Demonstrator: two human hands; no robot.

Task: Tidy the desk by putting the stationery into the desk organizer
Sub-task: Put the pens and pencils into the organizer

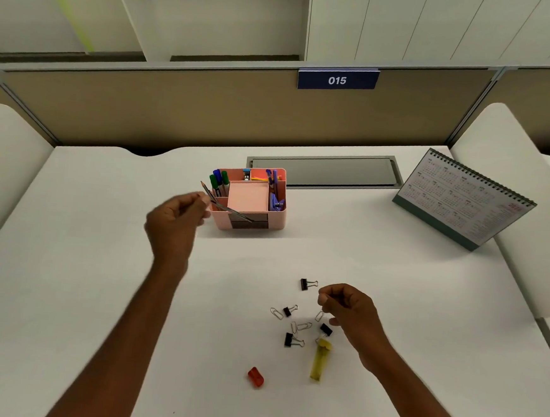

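Observation:
A pink desk organizer (277,220) stands mid-desk, holding markers, a pink note pad, and purple items. My left hand (175,223) sits just left of it, fingers pinched on thin pencils (221,204) that slant over the organizer's front left corner. My right hand (346,307) hovers with fingers curled above a scatter of black binder clips (289,340) and paper clips (304,326); whether it pinches a clip is unclear. A yellow translucent lighter-shaped item (319,363) and a small red sharpener (255,377) lie nearer to me.
A desk calendar (461,203) stands at the right rear. A grey cable hatch (335,172) lies behind the organizer. A beige partition with a "015" sign (337,80) closes the back. White dividers (511,194) flank both sides of the white desk (98,260).

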